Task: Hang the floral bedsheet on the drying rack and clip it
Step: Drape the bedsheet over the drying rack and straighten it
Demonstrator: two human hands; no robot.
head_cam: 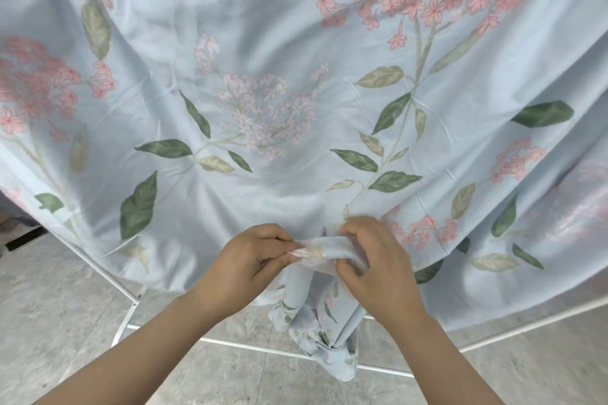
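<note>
Head view: the sheet point(296, 43), pale blue with pink flower clusters and green leaves, hangs spread wide and fills most of the frame. It is draped in front of the rack point(230, 343), whose white tubes show only below the cloth's lower edge. One rack tube slants out from under the sheet at the lower left to a joint. A long bar crosses low from there toward the right, and another bar rises to the right edge. What the top of the sheet rests on is out of view.

Both hands meet at the sheet's lower edge, above the rack's long bar. The left hand point(250, 260) has curled fingers and pinches one end of a bunched fold of cloth between thumb and fingertips. The right hand point(371, 260), just beside it, grips the other end of the same fold, fingers curled over it. A short band of cloth stretches between the two hands. Below them a gathered tail of the sheet hangs down and crosses the rack's long bar. Both forearms are bare.

Under the rack lies the floor point(65, 306), grey marbled tile. Left of the rack's slanted tube a dark shape shows under the sheet's edge, too small to tell.
</note>
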